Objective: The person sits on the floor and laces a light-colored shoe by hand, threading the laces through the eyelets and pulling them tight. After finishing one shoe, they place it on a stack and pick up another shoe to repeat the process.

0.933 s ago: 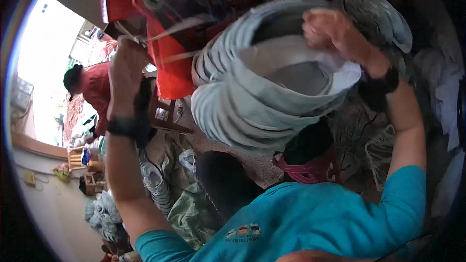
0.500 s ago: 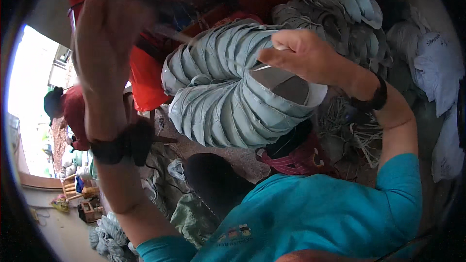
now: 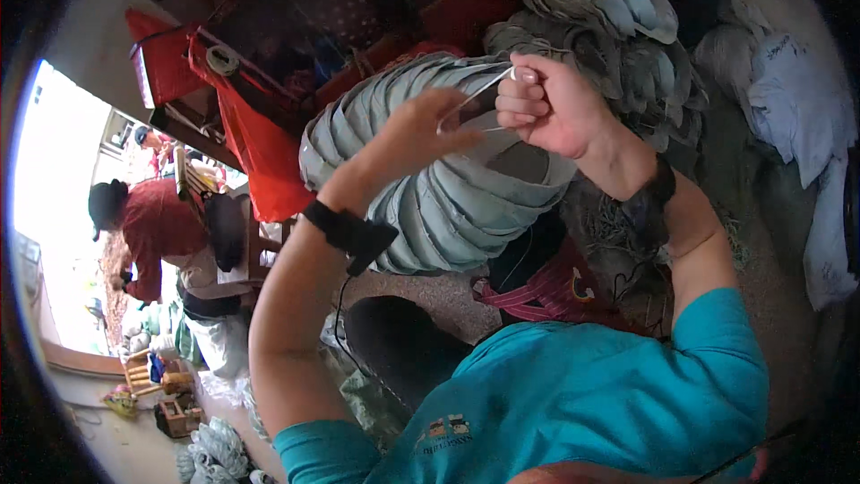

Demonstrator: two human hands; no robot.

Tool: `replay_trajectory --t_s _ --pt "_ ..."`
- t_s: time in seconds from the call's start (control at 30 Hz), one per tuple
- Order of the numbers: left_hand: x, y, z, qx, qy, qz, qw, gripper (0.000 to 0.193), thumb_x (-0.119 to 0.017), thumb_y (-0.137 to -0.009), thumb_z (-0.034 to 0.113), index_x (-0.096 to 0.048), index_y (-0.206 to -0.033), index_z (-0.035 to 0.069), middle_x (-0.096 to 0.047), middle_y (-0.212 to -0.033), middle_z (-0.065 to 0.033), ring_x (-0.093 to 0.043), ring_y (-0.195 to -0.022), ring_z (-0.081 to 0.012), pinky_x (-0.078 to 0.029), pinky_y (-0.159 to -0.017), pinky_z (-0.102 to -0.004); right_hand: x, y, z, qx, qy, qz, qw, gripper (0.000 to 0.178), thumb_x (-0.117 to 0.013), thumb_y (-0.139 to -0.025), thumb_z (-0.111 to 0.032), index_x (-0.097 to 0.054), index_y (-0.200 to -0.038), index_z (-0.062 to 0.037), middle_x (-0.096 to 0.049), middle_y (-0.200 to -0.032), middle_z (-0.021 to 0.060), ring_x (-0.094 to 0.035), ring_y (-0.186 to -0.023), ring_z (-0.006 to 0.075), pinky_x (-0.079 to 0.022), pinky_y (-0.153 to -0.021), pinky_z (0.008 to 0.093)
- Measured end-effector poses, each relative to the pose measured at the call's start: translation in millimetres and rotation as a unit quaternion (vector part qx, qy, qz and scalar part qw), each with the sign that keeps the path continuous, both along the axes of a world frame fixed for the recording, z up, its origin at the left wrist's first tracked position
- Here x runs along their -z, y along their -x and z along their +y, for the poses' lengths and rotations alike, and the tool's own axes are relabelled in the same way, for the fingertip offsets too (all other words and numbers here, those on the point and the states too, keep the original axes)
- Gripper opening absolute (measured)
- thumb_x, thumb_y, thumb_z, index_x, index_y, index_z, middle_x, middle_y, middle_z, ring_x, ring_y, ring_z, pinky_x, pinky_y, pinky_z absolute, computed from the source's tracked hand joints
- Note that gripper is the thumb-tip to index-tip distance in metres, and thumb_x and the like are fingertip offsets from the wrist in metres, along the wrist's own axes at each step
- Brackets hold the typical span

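Observation:
A thin white cord (image 3: 484, 90) runs between my two hands and makes a narrow loop. My right hand (image 3: 555, 112) is closed, knuckles curled, with the cord pinched at its thumb and forefinger. My left hand (image 3: 417, 134) is slightly blurred; the loop turns in the gap between its thumb and forefinger, and its other fingers are mostly hidden. Just beneath both hands lies a thick curled bundle (image 3: 448, 215) of pale grey-green, overlapping curved pieces. Part of it is covered by my left hand and forearm.
More grey-green bundles (image 3: 600, 0) are piled at the far right, beside white sacks (image 3: 793, 108). A red bag (image 3: 260, 152) hangs left of the bundle. A person in dark red (image 3: 166, 224) bends at the left near a bright opening. Grey heaps (image 3: 215, 448) lie lower left.
My left hand has come down and right from high at the left, toward my right hand. My right hand has stayed nearly in place, its fingers now curled in more tightly.

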State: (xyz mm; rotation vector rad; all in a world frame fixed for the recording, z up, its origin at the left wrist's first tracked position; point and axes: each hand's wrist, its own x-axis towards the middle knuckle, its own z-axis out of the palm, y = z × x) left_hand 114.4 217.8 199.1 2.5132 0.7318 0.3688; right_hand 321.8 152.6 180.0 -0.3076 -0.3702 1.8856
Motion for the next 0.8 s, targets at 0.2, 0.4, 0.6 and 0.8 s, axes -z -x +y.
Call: replay_trajectory --t_s 0.2,0.4,0.6,0.8 --pt "20 -7 6 0.114 -0.358 0.079 0.923 0.018 -0.056 -0.091 0.014 -0.063 -0.103 0.001 -0.062 -0.081 -0.0091 -0.060 -0.079 -0.0209 -0.047 -0.074 -0.0331 9 9 -6 0.083 -0.033 -0.017 0.996 0.027 -0.044 -0.099 -0.018 -0.052 -0.078 -0.0029 -0.050 -0.070 0.0034 -0.050 -0.065 0.0154 -0.042 -0.070 0.0291" --pt "8 14 16 -0.064 0.283 -0.096 0.952 0.027 -0.054 -0.094 0.012 -0.066 -0.114 0.000 -0.067 -0.093 -0.0034 -0.060 -0.090 -0.0133 -0.046 -0.088 -0.0292 32 7 -34 0.261 -0.301 -0.660 0.637 0.022 -0.057 -0.095 -0.025 -0.061 -0.089 -0.0035 -0.061 -0.083 0.0089 -0.059 -0.078 0.0209 -0.047 -0.071 0.0323" --pt "5 11 14 -0.040 0.155 -0.024 0.987 0.024 -0.058 -0.083 0.002 -0.070 -0.104 0.000 -0.067 -0.095 -0.0066 -0.061 -0.091 -0.0174 -0.046 -0.086 -0.0294 0 20 -96 0.186 -0.617 -0.737 0.203 0.029 -0.069 -0.075 -0.032 -0.060 -0.082 -0.0052 -0.056 -0.076 0.0074 -0.053 -0.068 0.0185 -0.042 -0.056 0.0295" --pt "7 2 14 0.054 -0.331 -0.003 0.942 0.017 -0.063 -0.070 0.005 -0.062 -0.087 0.004 -0.051 -0.080 -0.0081 -0.054 -0.084 -0.0266 -0.046 -0.076 -0.0371 -22 -21 -57 -0.360 -0.580 -0.349 0.642 0.035 -0.063 -0.091 -0.034 -0.066 -0.091 0.0003 -0.067 -0.080 0.0101 -0.067 -0.070 0.0188 -0.053 -0.060 0.0324"
